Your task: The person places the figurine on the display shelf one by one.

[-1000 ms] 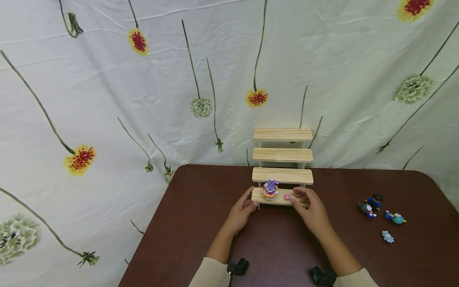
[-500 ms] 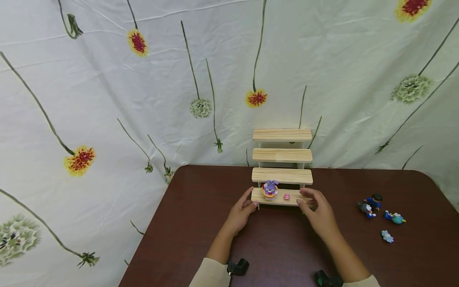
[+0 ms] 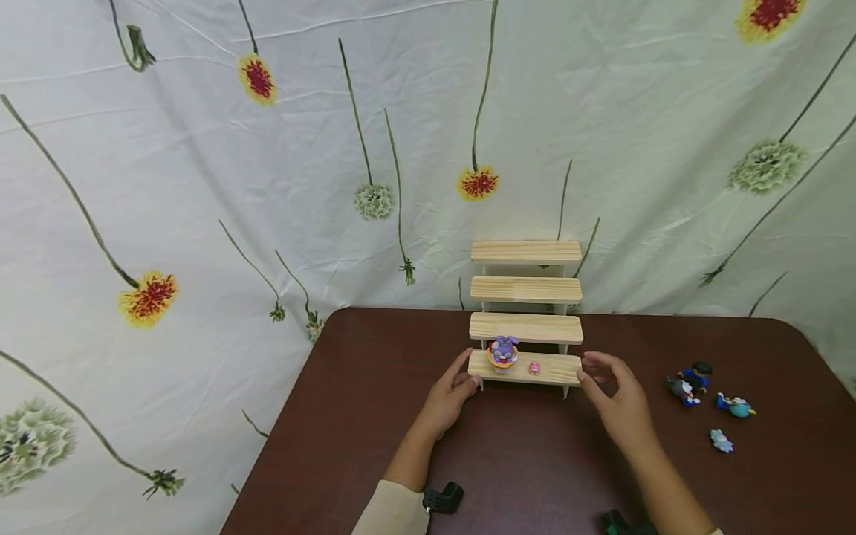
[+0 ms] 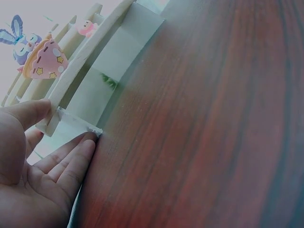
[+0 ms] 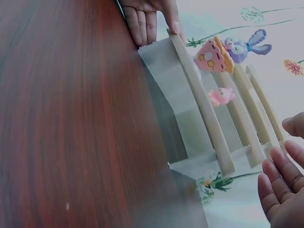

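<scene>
A small wooden stepped display shelf point(image 3: 525, 327) stands against the cloth. Its lowest step point(image 3: 553, 368) bears a purple-eared bunny figurine in a pink cup point(image 3: 503, 352) and, to its right, a tiny pink figurine point(image 3: 534, 368). My left hand point(image 3: 443, 401) holds the left end of that step between thumb and fingers; in the left wrist view, the other fingers point(image 4: 78, 164) touch the side support. Beyond the right end, my right hand point(image 3: 622, 405) holds nothing, fingers loosely bent. The right wrist view has this hand point(image 5: 287, 183) apart from the shelf.
On the right of the dark brown table point(image 3: 521, 461) lie a figurine with dark hair and blue clothes point(image 3: 698, 374), a grey one point(image 3: 681, 389), a teal one point(image 3: 739, 406) and a light blue one point(image 3: 721, 441). A flower-printed cloth point(image 3: 301, 148) hangs behind.
My right hand has let go of the tiny pink figurine's area and moved rightward, past the step's right end. The left hand has stayed at the left end.
</scene>
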A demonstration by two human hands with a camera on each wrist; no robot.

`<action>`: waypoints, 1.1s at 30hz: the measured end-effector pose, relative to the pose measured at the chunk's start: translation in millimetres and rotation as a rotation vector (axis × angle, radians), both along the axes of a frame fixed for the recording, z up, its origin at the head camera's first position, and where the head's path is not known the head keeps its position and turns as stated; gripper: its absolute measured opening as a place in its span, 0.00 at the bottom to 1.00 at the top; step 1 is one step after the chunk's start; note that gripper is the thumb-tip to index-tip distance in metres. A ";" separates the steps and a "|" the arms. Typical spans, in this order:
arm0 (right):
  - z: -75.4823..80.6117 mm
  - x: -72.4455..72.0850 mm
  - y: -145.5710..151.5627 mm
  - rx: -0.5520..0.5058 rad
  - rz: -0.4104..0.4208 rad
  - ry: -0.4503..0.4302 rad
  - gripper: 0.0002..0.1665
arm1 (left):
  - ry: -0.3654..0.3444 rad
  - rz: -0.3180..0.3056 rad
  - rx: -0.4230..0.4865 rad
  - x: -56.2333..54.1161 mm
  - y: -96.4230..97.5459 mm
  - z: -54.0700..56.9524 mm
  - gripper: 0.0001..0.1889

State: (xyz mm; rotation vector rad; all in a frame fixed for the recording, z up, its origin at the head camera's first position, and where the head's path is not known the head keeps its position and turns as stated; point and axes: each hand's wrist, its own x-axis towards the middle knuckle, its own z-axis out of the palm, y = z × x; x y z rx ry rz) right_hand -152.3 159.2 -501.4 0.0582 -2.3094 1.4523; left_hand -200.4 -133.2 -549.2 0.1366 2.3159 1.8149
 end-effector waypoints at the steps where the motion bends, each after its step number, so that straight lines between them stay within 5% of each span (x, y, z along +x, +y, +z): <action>1: -0.2 0.8 1.9 0.006 -0.005 -0.003 0.20 | 0.000 0.001 0.001 0.0 0.2 -0.1 0.33; 8: -3.3 6.6 15.6 0.051 -0.035 -0.045 0.21 | -0.012 -0.004 0.008 3.9 2.4 9.9 0.33; 13: -4.2 11.7 23.1 0.051 -0.051 -0.046 0.21 | -0.011 -0.006 0.015 0.0 -0.1 0.4 0.34; 33: -1.3 26.5 54.9 0.031 -0.133 -0.071 0.21 | -0.023 -0.015 0.020 -0.7 -1.4 1.8 0.35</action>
